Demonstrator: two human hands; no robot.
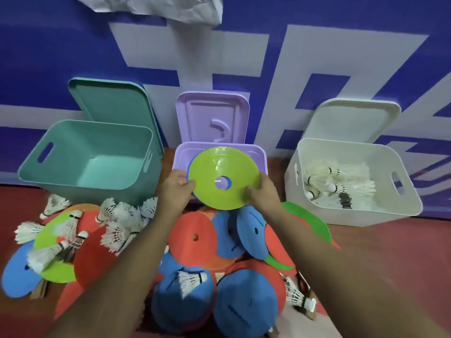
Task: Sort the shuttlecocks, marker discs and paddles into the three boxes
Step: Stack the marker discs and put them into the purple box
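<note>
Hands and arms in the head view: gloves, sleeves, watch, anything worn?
Nothing worn that shows. The left hand and right hand are bare, with no gloves and no rings visible on the fingers. Both forearms are bare from the wrist down to the bottom edge of the frame, so no sleeve comes into view. No watch, band or marking on either wrist.
</note>
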